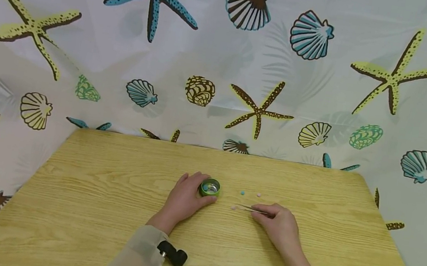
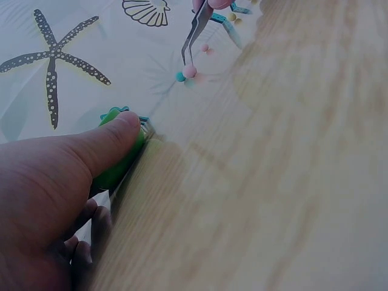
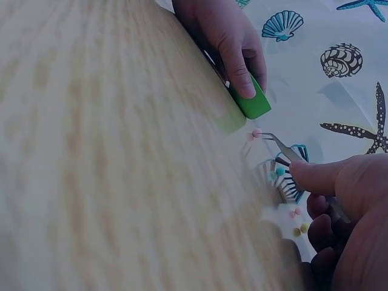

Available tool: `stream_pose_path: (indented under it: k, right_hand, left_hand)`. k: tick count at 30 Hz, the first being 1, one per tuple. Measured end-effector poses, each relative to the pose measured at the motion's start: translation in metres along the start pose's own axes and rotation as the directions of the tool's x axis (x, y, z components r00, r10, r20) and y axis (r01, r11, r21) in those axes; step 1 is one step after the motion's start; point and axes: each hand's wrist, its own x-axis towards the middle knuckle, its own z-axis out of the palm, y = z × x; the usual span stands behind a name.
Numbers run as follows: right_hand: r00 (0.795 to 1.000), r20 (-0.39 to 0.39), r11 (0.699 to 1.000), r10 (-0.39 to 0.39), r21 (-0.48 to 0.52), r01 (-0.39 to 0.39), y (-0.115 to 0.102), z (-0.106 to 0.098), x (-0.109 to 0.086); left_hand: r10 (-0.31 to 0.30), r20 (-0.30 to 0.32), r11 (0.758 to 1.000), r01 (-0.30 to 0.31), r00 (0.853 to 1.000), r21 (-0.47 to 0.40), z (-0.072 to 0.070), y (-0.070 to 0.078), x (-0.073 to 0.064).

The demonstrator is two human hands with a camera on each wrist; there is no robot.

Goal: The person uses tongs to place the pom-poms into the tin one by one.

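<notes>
My left hand (image 1: 186, 197) holds a small round green container (image 3: 259, 108) upright on the table, thumb on the near side and fingers behind. A blue ball (image 1: 206, 187) lies inside it. To the right, my right hand (image 1: 280, 225) pinches metal tweezers (image 3: 278, 145) between thumb and fingers, their bent tips pointing left. At the tips is a small pink ball (image 3: 256, 133), close over the table. Beyond the tweezers lie a blue ball (image 1: 242, 193) and another pink ball (image 1: 259, 195). A yellow ball (image 3: 304, 228) shows past my right fingers in the right wrist view.
The wood-grain table (image 1: 84, 196) is glossy and mirrors the balls. A white cloth (image 1: 192, 51) printed with starfish and shells hangs behind it and along both sides. Each sleeve carries a black wrist mount (image 1: 172, 254).
</notes>
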Motion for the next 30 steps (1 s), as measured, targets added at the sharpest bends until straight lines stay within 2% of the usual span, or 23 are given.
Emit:
stream_pose_path:
  k: [13,30]
  right_hand:
    - [1.0,0.008,1.0,-0.01,-0.001,0.01,-0.0048,0.0005,-0.0019]
    - [1.0,-0.016,0.992,0.023,0.125,-0.021,-0.0073,0.0022,-0.0019]
  left_hand:
    - [0.003,-0.005,1.0,-0.003,1.0,-0.003,-0.0002,-0.0009,-0.0003]
    - [0.004,-0.002,1.0,-0.004,1.0,-0.003,0.0011,-0.0029,0.0012]
